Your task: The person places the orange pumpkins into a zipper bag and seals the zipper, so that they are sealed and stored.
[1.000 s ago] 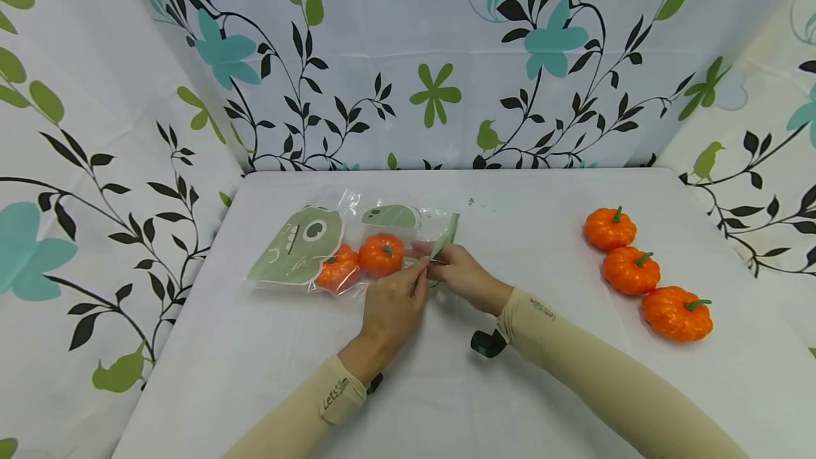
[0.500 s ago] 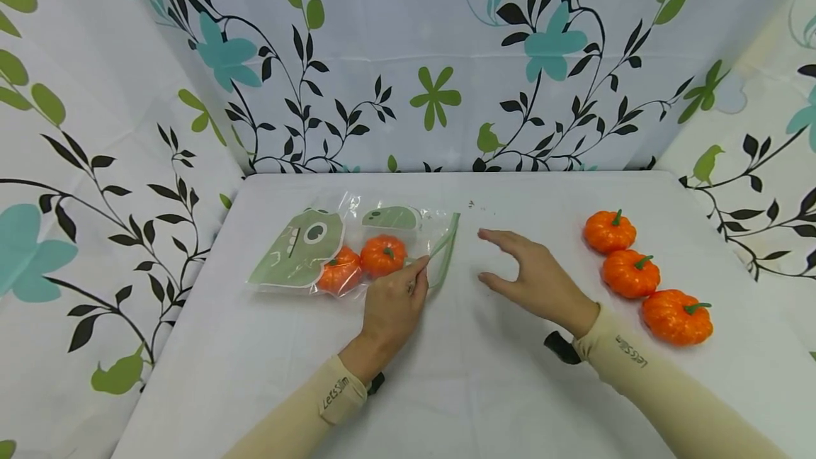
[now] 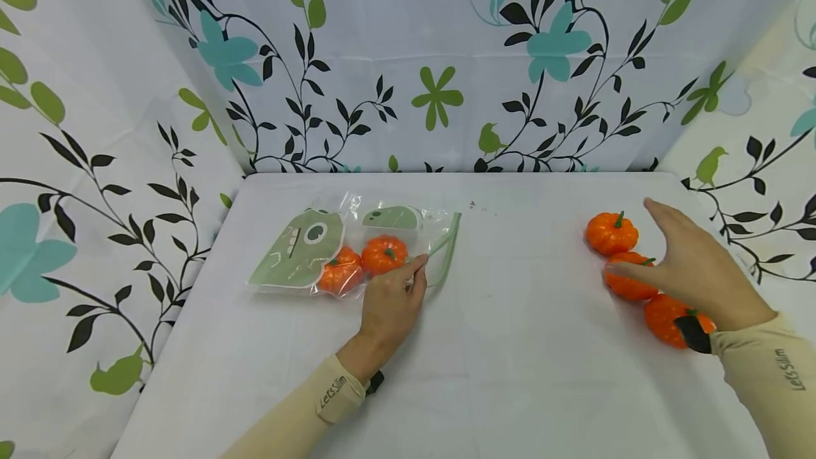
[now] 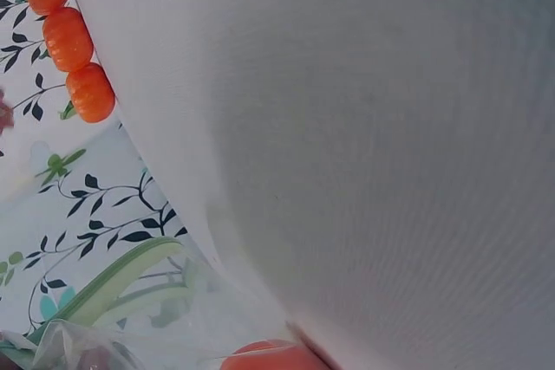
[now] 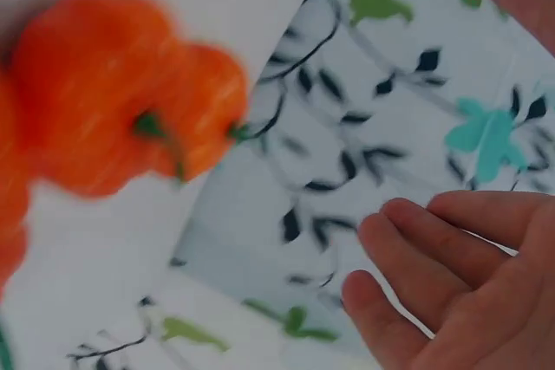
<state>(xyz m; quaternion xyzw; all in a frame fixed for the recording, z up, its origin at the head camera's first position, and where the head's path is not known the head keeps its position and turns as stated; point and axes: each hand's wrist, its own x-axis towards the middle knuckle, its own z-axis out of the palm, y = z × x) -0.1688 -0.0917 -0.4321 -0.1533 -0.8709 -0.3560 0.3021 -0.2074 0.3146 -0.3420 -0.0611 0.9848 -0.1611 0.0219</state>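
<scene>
The left hand [image 3: 394,303] pinches the bag [image 3: 295,253], likely limp, on the surface [image 3: 523,374]. The right hand [image 3: 704,275], wide and unladen, hangs over three pumpkins [image 3: 610,234] toward the right: probably light, stiff and slick, best gripped round their sides.
</scene>
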